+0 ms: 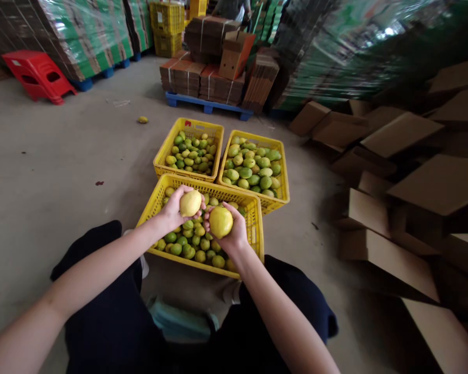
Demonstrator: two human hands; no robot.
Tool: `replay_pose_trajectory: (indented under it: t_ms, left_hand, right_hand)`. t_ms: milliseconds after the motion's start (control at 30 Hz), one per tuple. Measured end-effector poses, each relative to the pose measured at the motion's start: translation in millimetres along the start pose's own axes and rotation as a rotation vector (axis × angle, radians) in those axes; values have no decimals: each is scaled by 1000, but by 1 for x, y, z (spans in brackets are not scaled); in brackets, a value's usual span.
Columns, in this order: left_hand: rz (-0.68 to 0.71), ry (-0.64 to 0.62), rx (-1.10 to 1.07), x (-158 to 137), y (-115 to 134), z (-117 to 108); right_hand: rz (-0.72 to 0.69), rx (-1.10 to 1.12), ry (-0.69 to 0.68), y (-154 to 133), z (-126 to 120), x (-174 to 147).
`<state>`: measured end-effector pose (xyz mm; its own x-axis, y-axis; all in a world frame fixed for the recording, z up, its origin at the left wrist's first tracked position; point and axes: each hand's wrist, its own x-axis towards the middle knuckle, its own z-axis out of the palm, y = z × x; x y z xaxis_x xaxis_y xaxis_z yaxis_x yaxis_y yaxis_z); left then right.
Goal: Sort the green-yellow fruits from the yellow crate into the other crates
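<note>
My left hand (175, 209) is closed round a pale yellow lemon (190, 203). A brighter yellow lemon (220, 222) rests in the curled fingers of my right hand (236, 232). Both hands are side by side above the near yellow crate (148, 213), which holds many green and yellow lemons (195, 240). Behind it stand two more yellow crates: the left one (161, 156) contains smaller green and yellow fruit, and the right one (285, 179) larger fruit. My forearms and hands hide part of the near crate.
One lemon (142, 120) lies loose on the floor, beyond it a red stool (41, 78). A blue pallet (207, 105) carries bundled flat cartons. Open cardboard boxes (393, 259) pile up at the right. Wrapped stacks (89, 36) and a partly visible person (232, 9) are at the back.
</note>
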<state>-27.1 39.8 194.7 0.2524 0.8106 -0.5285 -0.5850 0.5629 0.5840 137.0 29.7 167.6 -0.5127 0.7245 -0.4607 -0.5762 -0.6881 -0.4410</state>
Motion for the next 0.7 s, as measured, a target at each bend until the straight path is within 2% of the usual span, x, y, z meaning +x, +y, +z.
replay_pose_trajectory:
  t_ms: [200,267,367,567,633,700]
  left_hand:
    - [-188,132,-189,7,-8,-1]
    - [-189,232,-200,11,-12,-2]
    - [-151,341,-174,14,-17,-1]
    - [-170,237,-117,12,-15,2]
    - [-181,194,-104,12,-14,1]
    - [-157,169,-118,10,-14,-1]
  right_hand:
    - [3,98,210,0,4,-3]
    - [10,120,265,0,6,-4]
    - [25,92,261,-1,10,-5]
    - [-68,35,261,-6,14,-9]
    - [-83,-50,247,-6,14,-11]
    - [-161,-159,246,-7,14,-13]
